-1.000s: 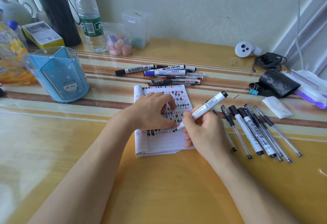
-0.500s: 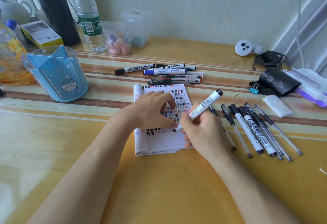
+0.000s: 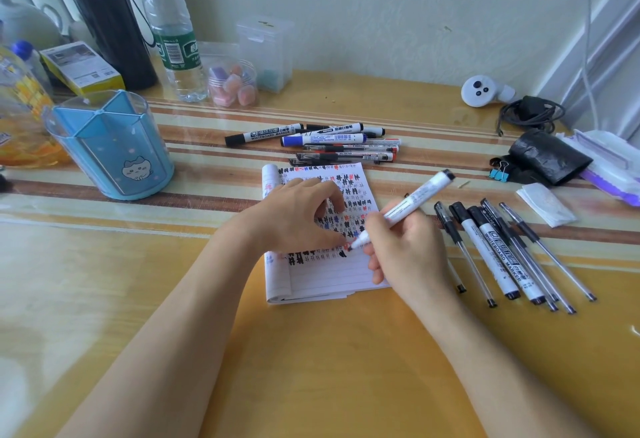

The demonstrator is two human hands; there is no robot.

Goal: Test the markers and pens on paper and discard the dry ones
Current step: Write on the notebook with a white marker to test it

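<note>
My right hand (image 3: 408,250) grips a white whiteboard marker with a black end cap (image 3: 415,199), with my fingers (image 3: 375,228) and thumb curled round its lower barrel. The marker tilts up and away to the right. Its dark tip points down at the small lined white notepad (image 3: 329,275) lying on the glossy yellow wooden tabletop (image 3: 311,368). The tip seems to touch the paper at the end of the lowest row of marks, though from this angle I cannot be sure it is quite down.

My left hand (image 3: 298,219) rests on the pad's left half. Its fingers (image 3: 330,195) are loosely bent with the tips on the page, gripping nothing. Rows of small black, red and blue hash marks cover the upper part of the page, and the lower lines are blank.

Just beyond the pad's top edge lies a cluster of capped markers and pens (image 3: 332,145), roughly parallel to that edge, one of them with a blue cap. To the right of my right hand, a row of black-capped markers and clear-barrelled pens (image 3: 502,254) lies on the tabletop, slanting toward me.

At the left, well apart from the pad, stands a round blue pen holder with a clear rim and a cartoon cat face (image 3: 114,150). At the far right a crumpled black pouch (image 3: 550,157) lies with blue binder clips (image 3: 498,174) just beside it.
</note>
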